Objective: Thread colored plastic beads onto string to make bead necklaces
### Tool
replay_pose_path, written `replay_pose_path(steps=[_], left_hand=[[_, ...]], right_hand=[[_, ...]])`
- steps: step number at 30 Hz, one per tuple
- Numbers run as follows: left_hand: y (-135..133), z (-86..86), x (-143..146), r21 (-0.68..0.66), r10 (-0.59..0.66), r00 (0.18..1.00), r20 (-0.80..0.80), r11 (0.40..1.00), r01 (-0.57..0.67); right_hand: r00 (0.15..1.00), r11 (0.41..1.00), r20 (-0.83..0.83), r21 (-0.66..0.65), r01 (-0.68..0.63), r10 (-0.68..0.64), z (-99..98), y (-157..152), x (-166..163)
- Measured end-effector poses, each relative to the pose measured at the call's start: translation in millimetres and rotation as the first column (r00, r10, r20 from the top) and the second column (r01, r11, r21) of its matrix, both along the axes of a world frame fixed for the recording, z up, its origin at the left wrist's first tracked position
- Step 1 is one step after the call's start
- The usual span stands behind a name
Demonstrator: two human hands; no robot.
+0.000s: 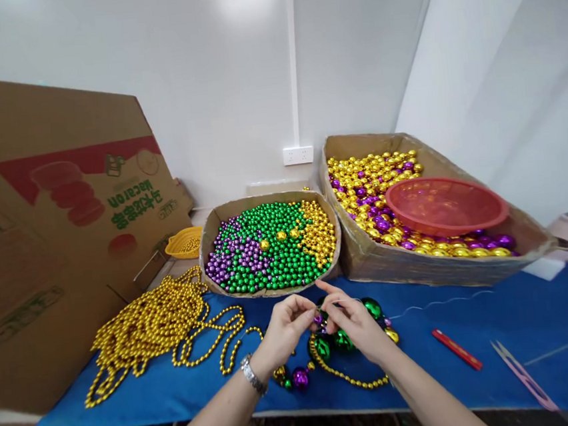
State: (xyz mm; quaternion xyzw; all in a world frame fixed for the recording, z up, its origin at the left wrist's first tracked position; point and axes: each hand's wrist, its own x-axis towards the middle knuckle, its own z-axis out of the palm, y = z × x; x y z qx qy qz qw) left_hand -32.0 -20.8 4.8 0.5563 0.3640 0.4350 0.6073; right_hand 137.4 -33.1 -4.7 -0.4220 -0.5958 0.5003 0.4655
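My left hand (291, 325), with a metal-band watch (252, 375) at its wrist, is closed in a pinch beside small purple beads (318, 319). Close to it, my right hand (352, 320) pinches a thin clear thread (436, 303), its index finger raised; the thread trails right over the blue cloth. Under and around both hands lies a cluster of large shiny green balls (343, 341) and smaller beads. A gold bead strand (347, 375) loops from the cluster toward the table's front. A large purple ball (300, 377) lies below my left hand. My fingers partly hide the pinched spot.
Behind my hands stands a box of small green, purple and gold beads (267, 241). At right, a larger carton (399, 265) holds balls and a red basin (447, 205). Gold bead strands (149, 326) lie left; a red cutter (456, 349) and pink-handled snips (525, 377) lie right.
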Motion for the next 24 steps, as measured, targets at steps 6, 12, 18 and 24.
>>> replay_pose_path(steps=[6, 12, 18, 24], left_hand=[[-4, 4.3, -2, 0.038, -0.01, 0.999, 0.031, 0.999, 0.009], [-7, 7.9, -5, 0.147, -0.018, 0.998, -0.066, 0.989, 0.028], [-8, 7.6, -8, 0.475, 0.11, 0.95, -0.291, 0.879, 0.043], [-11, 0.9, -11, 0.625, 0.224, 0.86, -0.458, 0.77, 0.132]], right_hand=[[0.995, 0.999, 0.087, 0.007, -0.05, 0.049, 2.7, 10, -4], [0.961, 0.998, 0.276, 0.059, 0.008, -0.024, 8.0, 18, 5], [0.864, 0.987, 0.504, 0.137, -0.082, 0.001, 27.9, 10, 13], [0.786, 0.955, 0.618, 0.23, -0.185, 0.003, 34.1, 4, 14]])
